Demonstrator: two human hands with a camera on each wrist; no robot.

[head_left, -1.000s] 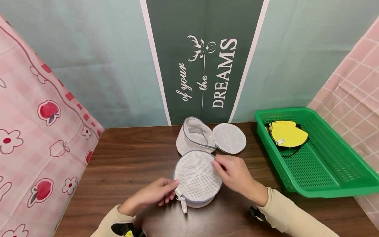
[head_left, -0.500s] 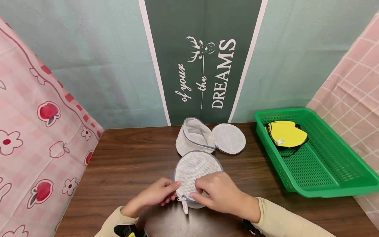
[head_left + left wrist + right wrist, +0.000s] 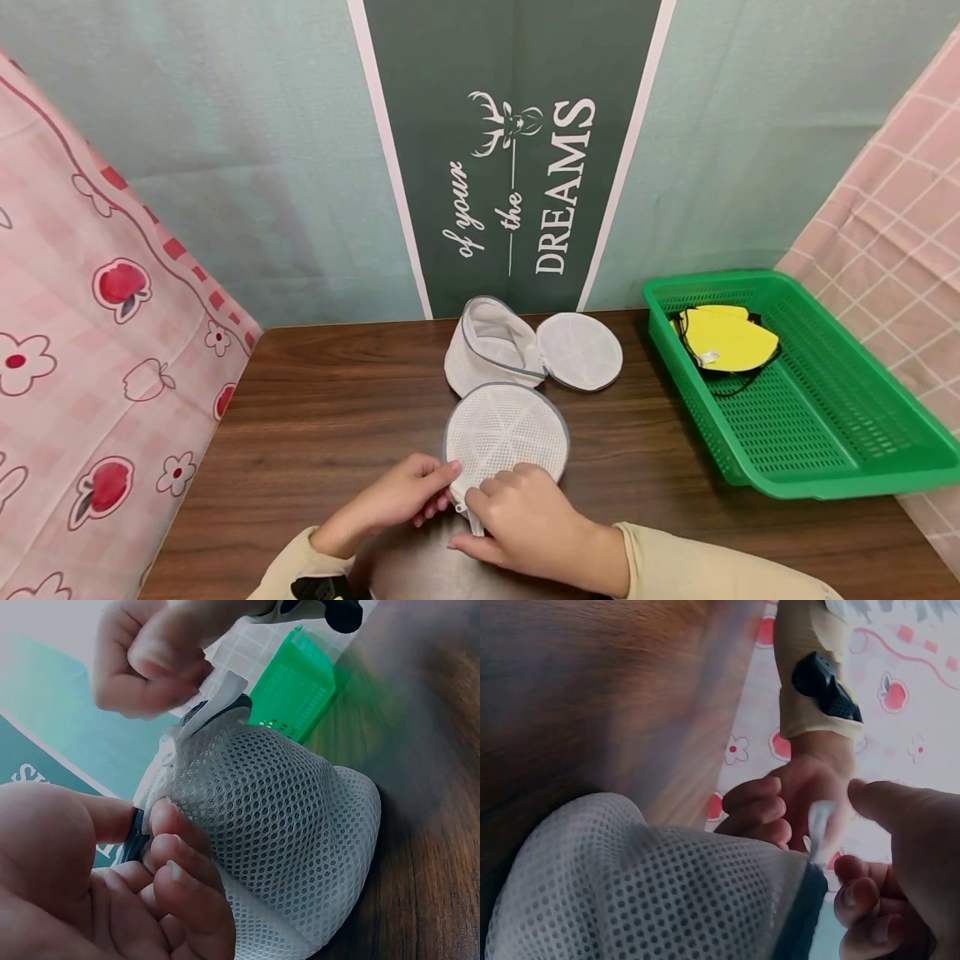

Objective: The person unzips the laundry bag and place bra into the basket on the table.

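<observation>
A round white mesh laundry bag (image 3: 513,425) with grey edging sits in front of the person, its lid lying over the top. At its near left edge my left hand (image 3: 401,497) pinches the rim between thumb and fingers, seen close in the left wrist view. My right hand (image 3: 536,529) hovers at the front edge by the white zipper pull (image 3: 219,701). In the right wrist view its thumb (image 3: 889,802) stands apart from the loosely curled fingers, with the pull beyond the gap. Behind is a second mesh bag (image 3: 468,362), lid (image 3: 581,350) folded out to the right.
A green plastic basket (image 3: 817,483) stands at the right, with yellow cloth items (image 3: 727,337) and black cords inside. The brown wooden table (image 3: 322,392) ends at a curtain backdrop (image 3: 300,208). Patterned pink cloths hang at both sides.
My right hand has left the bag's right edge and come across the lid, toward me and leftward, to the zipper pull. My left hand keeps its pinch on the rim.
</observation>
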